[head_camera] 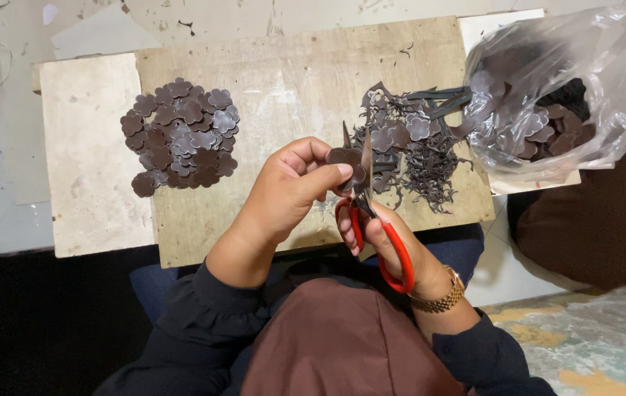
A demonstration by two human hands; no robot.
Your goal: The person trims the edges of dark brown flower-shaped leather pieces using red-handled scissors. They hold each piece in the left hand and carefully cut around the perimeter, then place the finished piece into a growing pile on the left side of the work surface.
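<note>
Head view: the left hand (291,187) is closed on a small dark flower-shaped piece (344,157), pinched between thumb and fingers above the near edge of the table (93,183). The right hand (390,246) grips red-handled scissors (372,213), blades open around that piece; whether they touch it is unclear. Left of the piece lies a pile of cut flowers (181,136). Right of it lie scraps (416,154), then a clear plastic bag (562,88).

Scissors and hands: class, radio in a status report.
Left hand pinches brown flower piece. Right hand works red-handled scissors, blades open. Trimmings heap close behind; nothing blocking.
</note>
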